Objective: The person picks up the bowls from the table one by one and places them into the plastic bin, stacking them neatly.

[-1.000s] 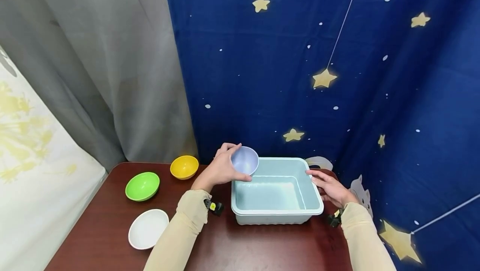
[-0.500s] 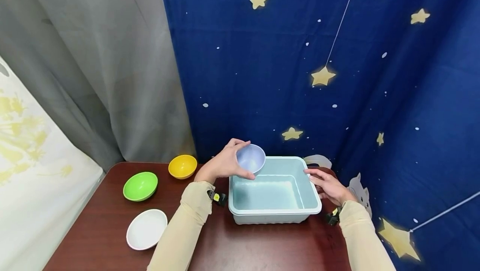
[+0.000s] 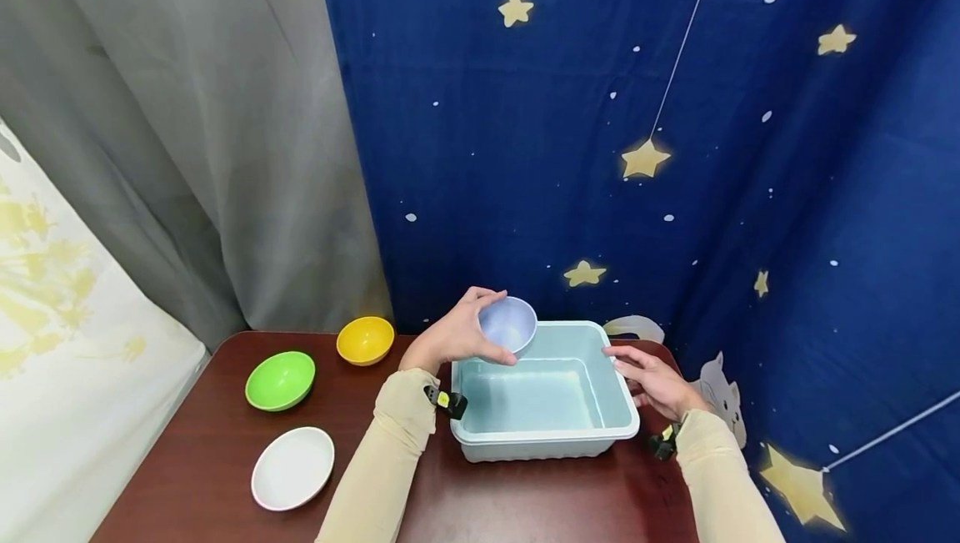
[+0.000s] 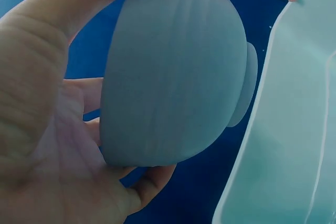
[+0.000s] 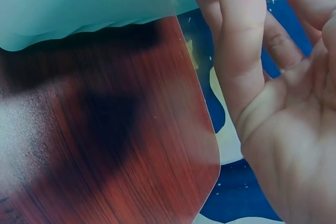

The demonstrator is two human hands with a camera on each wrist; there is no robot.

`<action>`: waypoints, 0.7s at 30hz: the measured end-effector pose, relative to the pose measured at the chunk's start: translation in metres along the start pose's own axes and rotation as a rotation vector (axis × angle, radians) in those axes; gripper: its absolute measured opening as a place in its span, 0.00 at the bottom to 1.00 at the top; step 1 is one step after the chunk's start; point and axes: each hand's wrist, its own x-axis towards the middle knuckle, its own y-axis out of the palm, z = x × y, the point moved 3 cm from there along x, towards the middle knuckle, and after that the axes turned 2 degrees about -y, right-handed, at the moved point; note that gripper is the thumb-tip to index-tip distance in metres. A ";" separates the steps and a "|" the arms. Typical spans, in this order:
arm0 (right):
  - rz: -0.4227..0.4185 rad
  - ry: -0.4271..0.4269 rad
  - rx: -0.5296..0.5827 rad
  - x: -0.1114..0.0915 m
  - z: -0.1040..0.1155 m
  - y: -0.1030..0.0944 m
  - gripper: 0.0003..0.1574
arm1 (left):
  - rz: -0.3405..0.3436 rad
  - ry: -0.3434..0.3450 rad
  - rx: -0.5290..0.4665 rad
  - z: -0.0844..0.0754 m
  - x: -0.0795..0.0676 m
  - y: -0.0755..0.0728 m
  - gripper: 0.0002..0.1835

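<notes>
A pale lavender-blue bowl [image 3: 508, 325] is held tilted in my left hand [image 3: 465, 333], thumb on one side and fingers on the other. Its foot ring shows at the right in the left wrist view, where the bowl [image 4: 178, 77] is beside the basin's wall. In the head view the bowl is over the back left corner of a light blue-green plastic basin [image 3: 547, 436], whose inside holds nothing visible. My right hand [image 3: 654, 378] grips the basin's right rim, with fingers on both sides of it. In the right wrist view, that hand [image 5: 283, 93] is just under the rim.
To the left on the dark red-brown table [image 3: 217, 460] stand a yellow bowl [image 3: 365, 340], a green bowl [image 3: 281, 380] and a white bowl [image 3: 293, 469]. Behind the table hang a grey curtain [image 3: 300, 151] and a blue star-patterned curtain [image 3: 487, 151].
My left hand has carried the lavender-blue bowl a little to the right, further over the basin. The right hand has stayed at the rim.
</notes>
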 end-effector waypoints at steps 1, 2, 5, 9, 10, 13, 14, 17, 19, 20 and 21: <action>0.010 -0.002 -0.002 0.000 0.000 0.001 0.34 | 0.004 0.001 -0.003 0.001 0.001 0.002 0.59; 0.013 -0.002 0.002 0.000 -0.001 0.002 0.34 | 0.008 0.004 -0.005 0.001 0.002 0.003 0.59; 0.015 -0.001 0.023 0.000 0.000 0.006 0.33 | 0.021 0.006 -0.001 0.004 0.004 0.007 0.59; 0.028 -0.008 0.040 -0.002 0.000 0.010 0.33 | 0.038 0.000 -0.007 0.007 0.006 0.013 0.59; 0.030 -0.008 0.043 -0.002 0.000 0.011 0.33 | 0.043 -0.003 -0.008 0.008 0.006 0.014 0.59; 0.030 -0.003 0.048 -0.002 -0.002 0.013 0.33 | 0.045 -0.001 -0.009 0.010 0.009 0.018 0.60; 0.029 -0.001 0.047 -0.001 -0.003 0.013 0.33 | 0.044 -0.001 -0.007 0.010 0.009 0.019 0.60; 0.030 -0.007 0.040 0.000 -0.004 0.013 0.34 | 0.039 -0.004 0.002 0.012 0.013 0.021 0.60; 0.030 -0.012 0.038 0.002 -0.005 0.014 0.35 | 0.032 -0.011 0.004 0.014 0.014 0.022 0.59; 0.030 -0.013 0.035 0.003 -0.005 0.014 0.35 | 0.030 -0.014 0.005 0.015 0.015 0.022 0.59; 0.031 -0.014 0.035 0.004 -0.005 0.015 0.34 | 0.028 -0.020 0.003 0.017 0.016 0.023 0.59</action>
